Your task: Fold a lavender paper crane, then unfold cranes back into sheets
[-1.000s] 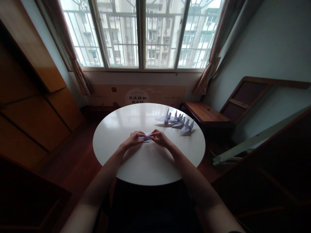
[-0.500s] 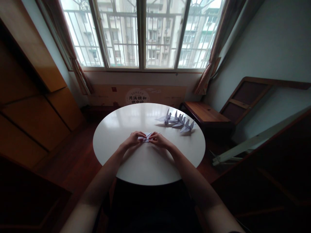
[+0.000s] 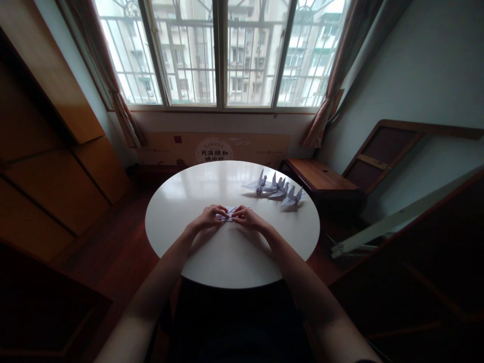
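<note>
A small piece of folded pale paper (image 3: 230, 214) lies at the middle of the round white table (image 3: 227, 262). From its left side my left hand (image 3: 210, 216) pinches it, fingers bent over its edge. My right hand (image 3: 245, 218) grips the paper from the other side, thumb and fingers close together. Parts of the paper are hidden beneath my fingers, so its exact fold cannot be made out. Several folded paper cranes (image 3: 291, 197) of the same pale colour stand in a group beyond my right hand, towards the table's back right.
A low wooden bench (image 3: 319, 175) stands behind the table on the right. Brown cabinets (image 3: 49, 191) line the left side. Past the table are a printed box panel (image 3: 159, 146) and a barred window (image 3: 196, 55).
My left hand's fingers have shifted very slightly on the folded paper. My right hand and the cranes look the same as before.
</note>
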Demonstrator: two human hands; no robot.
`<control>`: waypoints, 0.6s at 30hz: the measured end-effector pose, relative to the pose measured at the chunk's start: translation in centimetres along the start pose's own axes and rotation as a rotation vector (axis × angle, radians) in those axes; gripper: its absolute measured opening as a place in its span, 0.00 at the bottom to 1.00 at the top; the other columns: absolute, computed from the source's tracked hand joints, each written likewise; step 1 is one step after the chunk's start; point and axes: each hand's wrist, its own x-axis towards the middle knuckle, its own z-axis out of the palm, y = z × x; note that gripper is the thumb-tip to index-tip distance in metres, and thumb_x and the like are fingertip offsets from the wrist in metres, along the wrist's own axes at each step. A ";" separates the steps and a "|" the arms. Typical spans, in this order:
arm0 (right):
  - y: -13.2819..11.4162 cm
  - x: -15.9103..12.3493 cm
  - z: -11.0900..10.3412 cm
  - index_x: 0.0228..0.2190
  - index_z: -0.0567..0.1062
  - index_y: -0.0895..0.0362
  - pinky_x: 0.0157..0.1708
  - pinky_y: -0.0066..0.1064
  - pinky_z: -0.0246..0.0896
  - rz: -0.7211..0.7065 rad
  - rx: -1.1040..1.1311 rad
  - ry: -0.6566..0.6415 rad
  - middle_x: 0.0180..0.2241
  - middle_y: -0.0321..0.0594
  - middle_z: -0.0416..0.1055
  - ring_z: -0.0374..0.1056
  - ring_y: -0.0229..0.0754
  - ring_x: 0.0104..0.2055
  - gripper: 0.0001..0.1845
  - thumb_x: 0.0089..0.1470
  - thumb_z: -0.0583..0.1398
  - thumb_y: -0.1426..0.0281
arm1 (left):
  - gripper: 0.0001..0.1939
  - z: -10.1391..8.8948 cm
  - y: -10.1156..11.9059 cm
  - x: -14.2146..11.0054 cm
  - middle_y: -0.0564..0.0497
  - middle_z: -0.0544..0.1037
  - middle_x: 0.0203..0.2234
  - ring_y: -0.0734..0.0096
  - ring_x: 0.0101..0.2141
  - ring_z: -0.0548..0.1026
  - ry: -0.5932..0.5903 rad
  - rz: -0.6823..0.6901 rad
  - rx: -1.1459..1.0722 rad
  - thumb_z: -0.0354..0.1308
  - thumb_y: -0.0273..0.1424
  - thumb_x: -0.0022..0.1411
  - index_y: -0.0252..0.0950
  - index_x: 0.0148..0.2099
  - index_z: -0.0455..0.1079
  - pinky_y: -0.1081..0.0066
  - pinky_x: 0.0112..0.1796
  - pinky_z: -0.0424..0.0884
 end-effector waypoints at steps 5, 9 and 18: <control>0.0 0.0 0.0 0.37 0.82 0.57 0.42 0.35 0.65 -0.006 0.019 0.006 0.39 0.47 0.72 0.70 0.43 0.37 0.13 0.54 0.62 0.63 | 0.11 0.2 -0.1 0.0 0.49 0.80 0.42 0.65 0.41 0.76 0.013 0.028 0.027 0.63 0.28 0.54 0.42 0.41 0.80 0.67 0.46 0.68; 0.1 0.0 0.1 0.37 0.82 0.58 0.42 0.36 0.65 -0.009 0.010 0.007 0.39 0.48 0.72 0.70 0.43 0.37 0.13 0.54 0.62 0.64 | 0.10 0.2 -0.4 -0.1 0.48 0.80 0.41 0.64 0.40 0.76 0.032 0.065 0.004 0.64 0.32 0.54 0.42 0.41 0.80 0.67 0.45 0.69; 0.4 0.1 0.2 0.37 0.81 0.58 0.41 0.34 0.65 -0.007 0.007 0.001 0.39 0.47 0.71 0.69 0.41 0.36 0.12 0.54 0.62 0.65 | 0.09 0.2 -0.4 0.0 0.47 0.81 0.39 0.66 0.37 0.78 0.042 0.070 -0.069 0.64 0.33 0.54 0.40 0.39 0.80 0.69 0.41 0.71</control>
